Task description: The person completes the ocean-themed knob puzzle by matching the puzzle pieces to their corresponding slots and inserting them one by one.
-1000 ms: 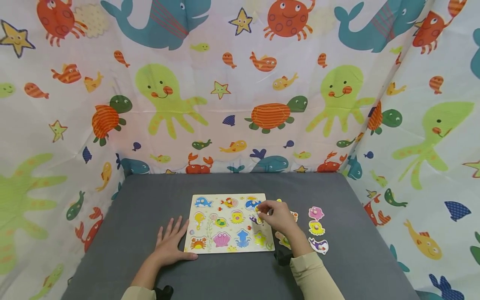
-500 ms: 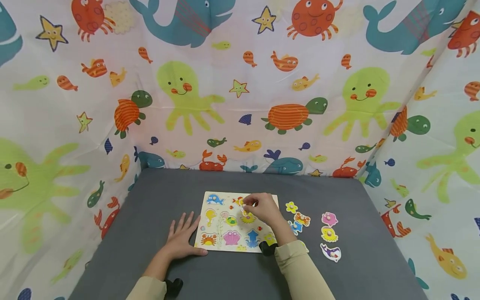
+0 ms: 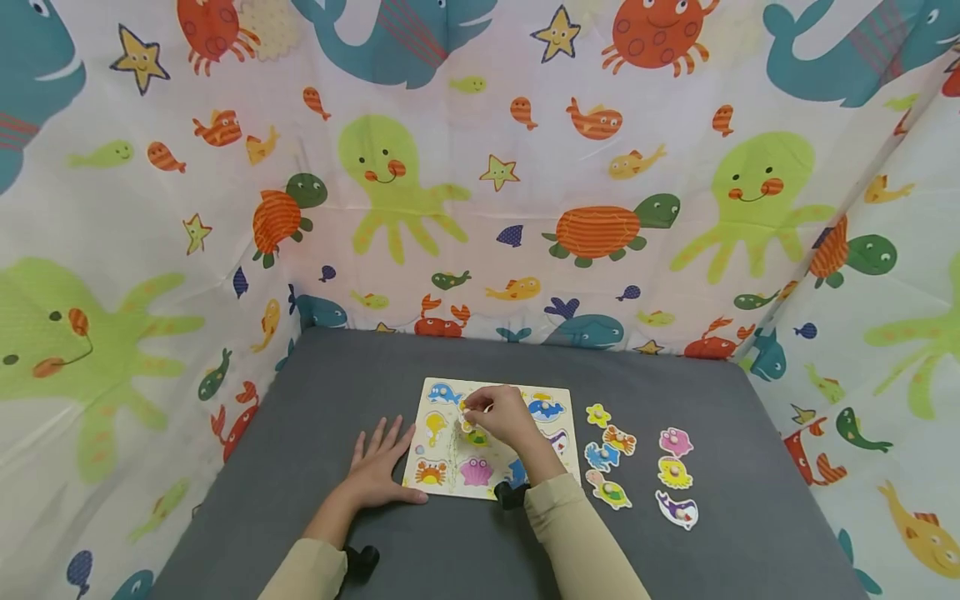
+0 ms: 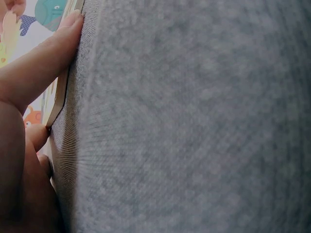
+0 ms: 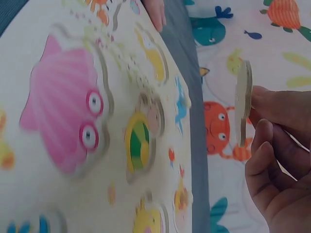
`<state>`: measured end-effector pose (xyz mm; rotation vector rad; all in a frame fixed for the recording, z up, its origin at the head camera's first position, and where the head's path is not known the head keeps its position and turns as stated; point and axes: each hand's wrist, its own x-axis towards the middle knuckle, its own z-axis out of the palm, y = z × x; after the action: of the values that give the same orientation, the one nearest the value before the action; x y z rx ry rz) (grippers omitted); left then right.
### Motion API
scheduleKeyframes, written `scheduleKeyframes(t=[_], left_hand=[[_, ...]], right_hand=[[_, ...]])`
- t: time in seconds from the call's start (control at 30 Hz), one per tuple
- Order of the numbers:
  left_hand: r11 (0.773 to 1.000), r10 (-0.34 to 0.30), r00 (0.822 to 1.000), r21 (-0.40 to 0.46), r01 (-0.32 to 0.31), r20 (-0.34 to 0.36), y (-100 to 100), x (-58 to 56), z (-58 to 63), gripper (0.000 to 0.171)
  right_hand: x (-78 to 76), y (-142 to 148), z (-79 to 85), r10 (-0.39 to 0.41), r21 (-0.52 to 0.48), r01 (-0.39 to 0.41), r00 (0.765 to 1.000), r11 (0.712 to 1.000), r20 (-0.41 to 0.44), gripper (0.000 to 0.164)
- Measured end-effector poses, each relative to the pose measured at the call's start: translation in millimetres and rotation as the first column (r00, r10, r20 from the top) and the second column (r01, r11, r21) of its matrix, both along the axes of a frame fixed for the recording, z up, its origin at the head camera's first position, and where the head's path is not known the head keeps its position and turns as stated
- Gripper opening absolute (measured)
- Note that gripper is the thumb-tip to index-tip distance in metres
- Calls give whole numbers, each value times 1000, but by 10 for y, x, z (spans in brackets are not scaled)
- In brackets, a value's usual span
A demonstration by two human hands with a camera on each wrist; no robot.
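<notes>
My right hand [image 3: 504, 414] is above the middle-left of a wooden puzzle board [image 3: 453, 452]. Between thumb and fingers it pinches a thin wooden puzzle piece [image 5: 244, 104], seen edge-on in the right wrist view, so its picture is hidden there. Below lie a turtle picture [image 5: 138, 141] and a pink shell picture [image 5: 65, 104] on the board. My left hand [image 3: 377, 468] lies with fingers spread at the board's left edge. In the left wrist view, a finger [image 4: 51, 56] of that hand touches the board's side.
Right of the board lie loose pieces: a yellow flower-like one [image 3: 597, 415], a crab [image 3: 619, 440], a blue one [image 3: 602, 456] and a turtle [image 3: 610, 492]. Farther right are a pink fish [image 3: 676, 442], a yellow piece [image 3: 675, 472] and a purple whale [image 3: 677, 509]. Patterned cloth surrounds the grey table [image 3: 360, 358].
My right hand has moved left across the board, carrying the pinched puzzle piece from its right side to the middle-left. The left hand stays at the board's edge. The head view has turned left.
</notes>
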<state>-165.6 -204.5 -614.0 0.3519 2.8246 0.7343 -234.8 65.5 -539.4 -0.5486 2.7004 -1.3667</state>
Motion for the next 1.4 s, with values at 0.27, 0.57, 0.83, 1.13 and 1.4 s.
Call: scheduleKeyframes(t=[0.27, 0.57, 0.83, 1.13, 1.4], left_hand=[[1000, -1, 1000, 11, 1, -2, 18, -33, -53, 131], [997, -23, 999, 70, 25, -23, 24, -44, -45, 130], [1000, -11, 1000, 26, 11, -17, 14, -32, -138, 132], [999, -4, 999, 44, 5, -36, -37, -34, -171, 132], [1000, -1, 999, 29, 3, -54, -46, -47, -216, 131]], right_hand=[[-80, -230, -95, -18, 17, 18, 999, 1000, 31, 12], [-121, -423, -224, 38, 37, -37, 999, 999, -26, 9], [-118, -549, -315, 41, 102, -42, 999, 994, 9, 10], [-132, -660, -366, 50, 219, -51, 999, 974, 15, 9], [-103, -721, -408, 36, 268, -40, 999, 963, 19, 9]])
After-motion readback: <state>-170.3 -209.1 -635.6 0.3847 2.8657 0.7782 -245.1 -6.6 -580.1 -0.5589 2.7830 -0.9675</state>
